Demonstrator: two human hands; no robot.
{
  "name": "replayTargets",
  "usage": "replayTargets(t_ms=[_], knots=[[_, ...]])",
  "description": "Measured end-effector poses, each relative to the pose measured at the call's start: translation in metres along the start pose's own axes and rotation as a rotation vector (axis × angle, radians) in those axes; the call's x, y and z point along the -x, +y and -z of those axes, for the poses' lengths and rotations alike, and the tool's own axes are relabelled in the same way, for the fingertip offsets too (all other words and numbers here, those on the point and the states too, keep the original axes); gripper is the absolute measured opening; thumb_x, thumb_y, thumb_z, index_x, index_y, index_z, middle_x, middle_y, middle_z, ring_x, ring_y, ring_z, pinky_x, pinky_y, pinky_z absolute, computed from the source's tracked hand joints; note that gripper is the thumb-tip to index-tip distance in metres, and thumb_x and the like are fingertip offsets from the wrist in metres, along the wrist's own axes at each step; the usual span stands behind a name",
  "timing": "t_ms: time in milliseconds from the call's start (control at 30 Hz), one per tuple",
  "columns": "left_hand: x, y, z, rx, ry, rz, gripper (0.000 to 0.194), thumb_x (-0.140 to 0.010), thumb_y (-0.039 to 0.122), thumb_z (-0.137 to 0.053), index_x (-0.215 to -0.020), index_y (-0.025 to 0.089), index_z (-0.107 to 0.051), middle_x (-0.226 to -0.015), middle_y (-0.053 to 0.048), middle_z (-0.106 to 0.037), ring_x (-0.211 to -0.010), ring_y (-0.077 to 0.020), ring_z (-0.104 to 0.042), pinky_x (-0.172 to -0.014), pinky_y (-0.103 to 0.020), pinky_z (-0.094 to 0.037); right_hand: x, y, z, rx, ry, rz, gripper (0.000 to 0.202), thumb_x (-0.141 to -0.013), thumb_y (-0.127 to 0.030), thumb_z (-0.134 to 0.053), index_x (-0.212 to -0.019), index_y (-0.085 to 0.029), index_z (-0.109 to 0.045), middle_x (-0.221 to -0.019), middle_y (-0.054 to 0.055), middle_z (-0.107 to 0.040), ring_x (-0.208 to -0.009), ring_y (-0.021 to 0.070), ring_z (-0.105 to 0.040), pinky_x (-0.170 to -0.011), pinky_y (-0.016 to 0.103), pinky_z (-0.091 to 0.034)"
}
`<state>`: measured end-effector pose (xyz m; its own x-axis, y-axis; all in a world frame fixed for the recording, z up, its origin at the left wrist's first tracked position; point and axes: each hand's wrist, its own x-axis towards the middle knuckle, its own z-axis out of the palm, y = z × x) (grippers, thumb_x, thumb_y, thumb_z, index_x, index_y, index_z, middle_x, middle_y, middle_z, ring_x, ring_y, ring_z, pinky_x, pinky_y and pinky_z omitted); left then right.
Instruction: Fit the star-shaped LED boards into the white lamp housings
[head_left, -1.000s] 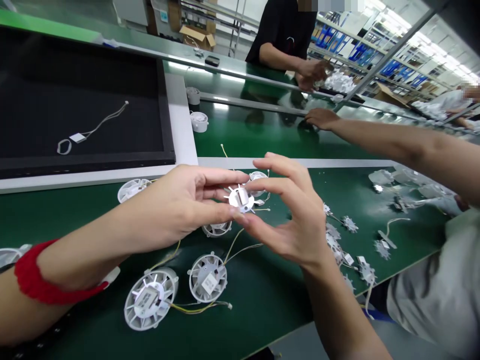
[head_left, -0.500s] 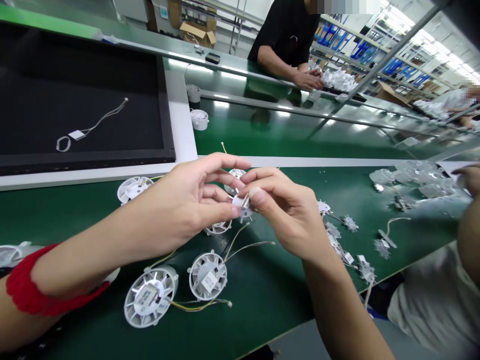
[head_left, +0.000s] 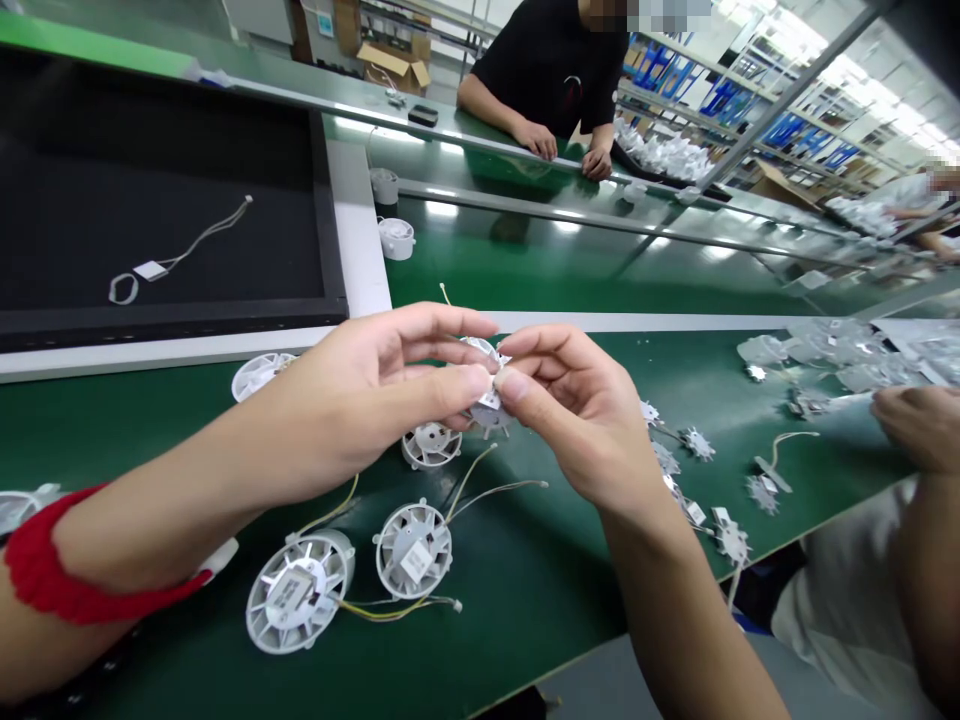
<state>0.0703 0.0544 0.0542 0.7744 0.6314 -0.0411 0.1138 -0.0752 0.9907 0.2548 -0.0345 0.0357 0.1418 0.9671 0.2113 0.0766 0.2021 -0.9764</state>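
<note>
My left hand (head_left: 397,385) and my right hand (head_left: 577,415) meet over the bench, both closed on a small white star-shaped part (head_left: 489,412). The two thumbs and fingertips press at its upper side, and its short teeth show below them. What lies between the fingertips is mostly hidden. Behind and below my hands sit round white fan housings, one (head_left: 431,445) partly covered by my left fingers. Nearer me are a housing with a white square label (head_left: 414,552) and a larger tilted one (head_left: 300,592), both with thin wires.
Several star-shaped parts (head_left: 697,444) lie to the right, with clear plastic bags (head_left: 847,350) beyond. A black tray (head_left: 150,180) at the left holds a wired piece. A neighbour's hand (head_left: 919,425) is at the right; another person's hands (head_left: 596,163) rest across the line.
My left thumb has moved up and right, close to my right thumb, over the star-shaped part. The person across shifted left with hands apart; the neighbour's hand at the right has come lower.
</note>
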Motion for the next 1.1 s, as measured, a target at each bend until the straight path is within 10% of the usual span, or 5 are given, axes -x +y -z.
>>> replayTargets(t_ms=[200, 467, 700, 1100], knots=[[-0.002, 0.001, -0.001, 0.079, -0.147, 0.122, 0.034, -0.1, 0.04, -0.064, -0.124, 0.019, -0.076, -0.107, -0.009, -0.083, -0.091, -0.0263, -0.082, -0.079, -0.034, -0.07, 0.003, 0.003, -0.006, 0.045, 0.053, 0.105, 0.018, -0.093, -0.036, -0.08, -0.098, -0.026, -0.067, -0.091, -0.002, -0.076, -0.079, 0.0129, -0.072, -0.07, 0.025, -0.062], [-0.001, 0.003, 0.005, 0.004, -0.061, 0.091, 0.031, -0.099, 0.04, -0.061, -0.118, 0.019, -0.074, -0.095, -0.006, -0.083, -0.085, -0.0259, -0.083, -0.072, -0.028, -0.068, 0.005, -0.002, 0.007, 0.254, 0.008, 0.142, 0.011, -0.101, -0.027, -0.066, -0.102, -0.023, -0.076, -0.091, 0.0, -0.078, -0.073, 0.013, -0.069, -0.063, 0.026, -0.057], [-0.003, 0.007, 0.001, 0.36, -0.078, 0.148, 0.018, -0.083, 0.03, -0.085, -0.089, 0.017, -0.075, -0.073, -0.001, -0.081, -0.071, -0.0167, -0.081, -0.061, -0.012, -0.062, 0.007, -0.006, 0.008, 0.382, -0.01, 0.203, 0.014, -0.101, -0.02, -0.067, -0.088, -0.021, -0.073, -0.079, -0.004, -0.074, -0.071, 0.0095, -0.064, -0.064, 0.021, -0.051], [-0.001, 0.004, 0.001, 0.252, 0.034, 0.154, 0.028, -0.077, 0.027, -0.09, -0.099, 0.017, -0.076, -0.072, 0.0, -0.081, -0.069, -0.0166, -0.08, -0.061, -0.013, -0.063, 0.005, -0.008, 0.004, 0.246, -0.048, 0.047, 0.019, -0.097, -0.031, -0.07, -0.082, -0.02, -0.074, -0.065, -0.005, -0.06, -0.056, 0.0073, -0.047, -0.05, 0.021, -0.036]])
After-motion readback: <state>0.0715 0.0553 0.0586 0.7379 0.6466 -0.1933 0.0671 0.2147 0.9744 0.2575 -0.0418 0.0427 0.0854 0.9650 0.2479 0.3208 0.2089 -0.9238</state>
